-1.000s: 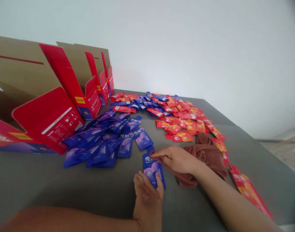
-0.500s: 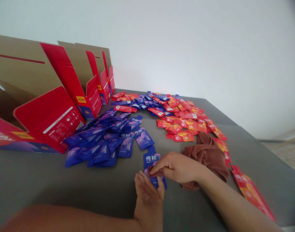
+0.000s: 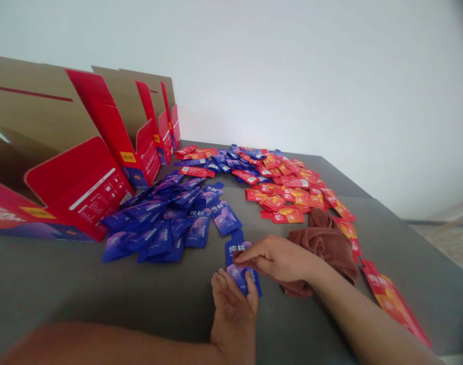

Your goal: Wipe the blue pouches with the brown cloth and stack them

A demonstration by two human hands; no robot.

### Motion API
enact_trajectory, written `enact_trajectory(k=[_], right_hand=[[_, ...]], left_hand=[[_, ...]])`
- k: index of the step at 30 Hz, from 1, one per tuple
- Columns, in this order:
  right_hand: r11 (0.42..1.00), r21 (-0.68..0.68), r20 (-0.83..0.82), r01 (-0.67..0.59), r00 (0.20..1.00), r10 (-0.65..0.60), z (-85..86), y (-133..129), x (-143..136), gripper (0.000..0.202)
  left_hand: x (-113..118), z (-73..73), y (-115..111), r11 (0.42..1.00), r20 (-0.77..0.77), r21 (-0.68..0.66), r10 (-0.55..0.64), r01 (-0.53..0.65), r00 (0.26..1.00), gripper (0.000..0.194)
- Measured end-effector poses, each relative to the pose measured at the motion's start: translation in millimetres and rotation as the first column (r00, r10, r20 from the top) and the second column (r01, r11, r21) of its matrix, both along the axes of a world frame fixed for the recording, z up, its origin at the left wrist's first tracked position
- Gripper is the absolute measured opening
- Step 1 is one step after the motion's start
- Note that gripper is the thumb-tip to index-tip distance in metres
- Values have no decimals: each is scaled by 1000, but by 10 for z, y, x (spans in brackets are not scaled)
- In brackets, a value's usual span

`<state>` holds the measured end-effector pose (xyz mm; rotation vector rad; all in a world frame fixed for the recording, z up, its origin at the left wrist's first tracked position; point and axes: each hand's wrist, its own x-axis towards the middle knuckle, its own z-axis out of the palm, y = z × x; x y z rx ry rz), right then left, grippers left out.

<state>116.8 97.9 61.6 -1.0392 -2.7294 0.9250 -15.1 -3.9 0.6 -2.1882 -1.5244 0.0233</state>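
A single blue sachet [image 3: 236,248] lies flat on the dark grey table [image 3: 102,299], close to me. My left hand [image 3: 231,309] presses its fingertips on the sachet's near end and pins it down. My right hand [image 3: 280,259] rests across the sachet's middle, fingers pinched on a fold of a brown cloth [image 3: 330,246] that trails off to the right under my wrist. Only the sachet's top with white lettering and a strip between my hands show.
A heap of blue sachets [image 3: 159,218] lies to the left, and a spread of red and orange sachets [image 3: 288,187] beyond. More red sachets [image 3: 391,299] sit near the right edge. Open red cardboard display boxes [image 3: 83,187] stand along the left.
My right hand, with the cloth, slid down the blue sachet toward me, then back up slightly. My left hand has stayed on the sachet's near end.
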Motion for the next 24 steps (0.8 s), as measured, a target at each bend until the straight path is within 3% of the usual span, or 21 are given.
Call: enact_trajectory(k=[3,5,11,15,18,24], right_hand=[[993,-69,-29,-96,995,94,15,-47,-21,41],[993,-77,-35,-91,995,89,15,-50,-29,41],[975,132,75,181,979,-192,-29,61,8,42],[963,160,94,218,968,-235,-44,104,39,43],[975,127,69,180,979,-190,-24,63,25,43],[996,-57,-15,-71,997,71,16,-46,-34,41]], left_hand=[[-9,-40,-15,1000,-6,-23,2,-2,1000,34],[-19,-69,-27,999,-16,-37,5,-5,1000,36],[-24,-47,-11,1000,-84,-3,2,-2,996,47],[-13,-21,-3,1000,-124,17,10,-8,992,46],[-20,-62,-20,1000,-158,29,-7,12,987,47],[-39,-121,-38,999,-98,-50,-9,4,995,41]])
